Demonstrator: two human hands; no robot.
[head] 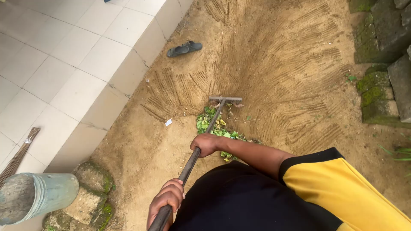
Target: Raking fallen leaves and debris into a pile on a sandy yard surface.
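Observation:
I hold a long dark-handled rake [212, 124] with both hands. My right hand [205, 144] grips the handle midway, its arm reaching out from a yellow sleeve. My left hand [168, 200] grips the near end of the handle, close to my body. The metal rake head [225, 99] rests on the sandy ground [278, 64], which is scored with curved rake lines. A small pile of green leaves [209, 125] lies just behind the rake head, under the handle.
A dark sandal [184, 48] lies on the sand by the white tiled floor [55, 64] at the left. A grey bucket [36, 196], a stick broom [18, 156] and mossy stones [92, 194] sit at the lower left. Mossy stone blocks [379, 92] line the right. A white scrap [168, 122] lies nearby.

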